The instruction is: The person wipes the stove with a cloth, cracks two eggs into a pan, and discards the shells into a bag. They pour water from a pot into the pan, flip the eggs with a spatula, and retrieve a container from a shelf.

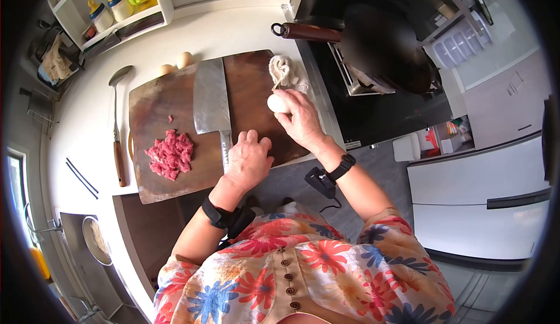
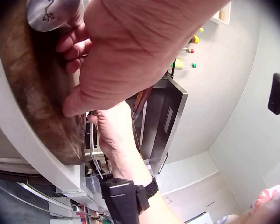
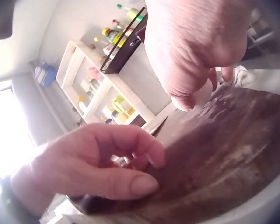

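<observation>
Egg [image 1: 278,103] in right hand [image 1: 303,118], apart from left hand [image 1: 248,159].

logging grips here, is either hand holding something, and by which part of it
The right hand pinches a pale egg by the side toward the palm; the left hand seems to hold nothing.

Grey floor [image 1: 379,166], white-fronted unit [image 1: 461,181], pale wall [image 2: 228,84], white open shelf [image 1: 164,0], bright window [image 3: 8,121].
</observation>
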`<state>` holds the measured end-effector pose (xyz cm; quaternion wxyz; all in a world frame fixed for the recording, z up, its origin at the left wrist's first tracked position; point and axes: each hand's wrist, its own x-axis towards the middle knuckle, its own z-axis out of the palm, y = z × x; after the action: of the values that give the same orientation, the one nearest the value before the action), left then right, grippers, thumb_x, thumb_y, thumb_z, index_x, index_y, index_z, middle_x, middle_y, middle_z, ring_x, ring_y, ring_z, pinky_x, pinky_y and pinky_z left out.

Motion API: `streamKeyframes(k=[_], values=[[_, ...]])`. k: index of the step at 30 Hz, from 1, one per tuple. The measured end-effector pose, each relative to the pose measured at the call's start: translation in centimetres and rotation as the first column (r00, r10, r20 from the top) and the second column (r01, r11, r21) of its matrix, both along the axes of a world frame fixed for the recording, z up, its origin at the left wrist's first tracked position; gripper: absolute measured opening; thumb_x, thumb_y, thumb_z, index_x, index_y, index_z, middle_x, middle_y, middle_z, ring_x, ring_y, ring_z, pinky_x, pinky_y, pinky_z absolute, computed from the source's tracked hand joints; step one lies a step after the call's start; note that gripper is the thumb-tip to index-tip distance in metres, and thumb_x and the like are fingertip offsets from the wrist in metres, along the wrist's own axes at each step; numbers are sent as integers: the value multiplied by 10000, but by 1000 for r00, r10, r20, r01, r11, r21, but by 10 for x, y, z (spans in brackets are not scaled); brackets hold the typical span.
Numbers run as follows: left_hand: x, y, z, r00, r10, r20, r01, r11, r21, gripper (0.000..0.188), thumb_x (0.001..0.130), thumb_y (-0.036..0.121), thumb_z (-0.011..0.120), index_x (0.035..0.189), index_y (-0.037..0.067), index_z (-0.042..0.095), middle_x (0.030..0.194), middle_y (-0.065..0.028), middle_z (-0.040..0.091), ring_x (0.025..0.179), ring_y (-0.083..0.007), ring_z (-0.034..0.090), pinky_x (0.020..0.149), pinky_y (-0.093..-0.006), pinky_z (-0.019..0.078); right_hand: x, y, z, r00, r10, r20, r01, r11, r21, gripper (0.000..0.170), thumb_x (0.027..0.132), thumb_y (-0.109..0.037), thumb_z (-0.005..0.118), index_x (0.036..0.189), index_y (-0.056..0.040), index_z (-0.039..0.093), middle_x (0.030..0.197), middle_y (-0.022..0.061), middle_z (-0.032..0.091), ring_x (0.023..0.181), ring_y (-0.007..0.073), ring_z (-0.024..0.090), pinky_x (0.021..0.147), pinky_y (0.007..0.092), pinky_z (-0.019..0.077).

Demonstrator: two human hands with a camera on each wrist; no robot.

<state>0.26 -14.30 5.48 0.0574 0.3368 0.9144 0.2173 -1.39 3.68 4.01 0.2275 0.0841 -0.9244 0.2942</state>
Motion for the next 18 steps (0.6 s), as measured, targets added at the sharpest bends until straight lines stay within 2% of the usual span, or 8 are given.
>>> streamKeyframes(k=[3, 7, 11, 13, 14, 15, 16, 18], values=[[1, -2, 0, 1000, -3, -9, 3, 1000, 12, 240, 676, 184, 714, 880, 103, 617, 915, -110, 515, 931, -293, 515, 763, -390, 478, -1, 0, -8, 997, -28, 71, 23, 997, 72, 436, 713, -51, 651, 1131, -88, 537, 1065, 118, 558, 983, 329, 530, 818, 411, 452], [0, 0, 0, 1000, 3, -22, -2, 999, 39, 240, 665, 182, 717, 867, 103, 614, 898, -105, 518, 911, -291, 522, 750, -391, 476, 3, -1, -3, 1000, 16, 1, -16, 1000, -5, 471, 704, -71, 680, 1154, -89, 540, 1068, 135, 558, 971, 328, 546, 841, 406, 452], [1, -1, 0, 999, 17, -41, -13, 995, 98, 263, 654, 152, 720, 889, 96, 616, 880, -101, 532, 891, -288, 529, 736, -393, 469, 1, 6, -16, 994, 39, 98, -38, 999, -5, 508, 706, -99, 695, 1185, -97, 526, 1055, 128, 569, 942, 325, 572, 810, 386, 477], [2, -3, 4, 998, -6, -59, 14, 991, 135, 293, 666, 135, 710, 935, 93, 602, 896, -109, 533, 879, -297, 532, 730, -390, 472, 1, 11, -7, 977, 174, 126, -129, 943, -306, 482, 767, -143, 688, 1209, -74, 509, 1035, 103, 599, 872, 244, 611, 732, 322, 504], [3, -3, 9, 999, 33, -32, -26, 978, 208, 314, 664, 111, 707, 958, 90, 599, 898, -110, 537, 856, -296, 543, 717, -384, 474, 3, 19, -1, 978, 172, 117, -128, 942, -310, 482, 767, -143, 688, 1209, -74, 509, 1035, 103, 599, 872, 244, 611, 732, 322, 504], [5, -1, 17, 997, 72, -2, -69, 958, 279, 337, 662, 86, 704, 981, 87, 596, 899, -110, 542, 834, -295, 554, 704, -378, 476, 7, 27, 17, 869, 384, 312, -71, 722, -688, 463, 800, -160, 670, 1219, -63, 497, 1026, 89, 606, 847, 197, 612, 701, 287, 503], [7, 4, 31, 983, 135, 122, -167, 936, 310, 396, 659, 42, 695, 1037, 74, 582, 909, -110, 548, 767, -268, 565, 656, -351, 481, 12, 36, 31, 685, 632, 363, 119, 396, -911, 447, 834, -177, 651, 1230, -52, 485, 1017, 76, 613, 822, 150, 614, 670, 252, 503], [9, 22, 55, 978, 120, 173, -185, 880, 437, 481, 655, 8, 672, 1118, 70, 560, 1059, -107, 548, 771, -223, 567, 634, -310, 487, 23, 58, 46, 575, 766, 286, 166, 233, -958, 404, 869, -216, 613, 1211, -42, 489, 988, 65, 606, 788, 117, 608, 626, 215, 494]])
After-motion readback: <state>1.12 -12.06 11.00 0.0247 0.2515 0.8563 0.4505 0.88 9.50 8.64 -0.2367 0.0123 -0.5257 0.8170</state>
